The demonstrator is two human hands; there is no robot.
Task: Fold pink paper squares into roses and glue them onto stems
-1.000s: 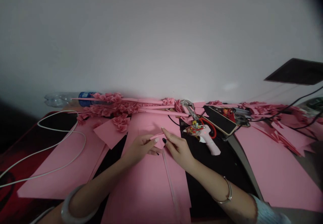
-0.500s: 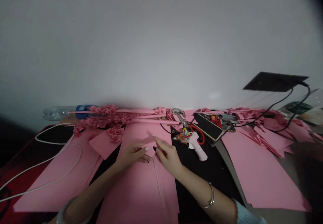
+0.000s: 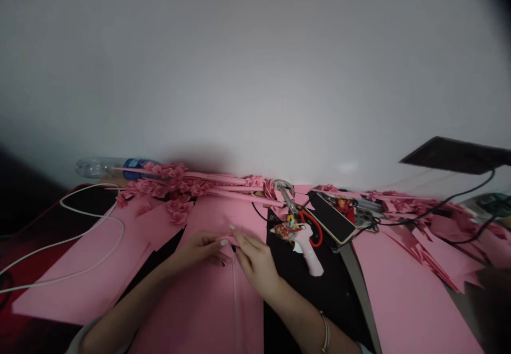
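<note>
Both of my hands meet over a pink paper sheet in the middle. My left hand pinches a small piece of pink paper between thumb and fingers. At its other edge, my right hand has closed fingers on the same piece, covering part of it. A thin pink paper stem runs down from between the hands toward me; whether it is joined to the piece is hidden by the fingers.
Pink paper flowers line the wall beside a plastic bottle. Right of my hands lie a pink glue gun, red-handled scissors and a phone. A white cable loops at left; paper sheets lie at right.
The view has tilted and shifted, so the hands appear a little further left. The small paper piece, earlier facing me more broadly, now looks bent between the fingers.
</note>
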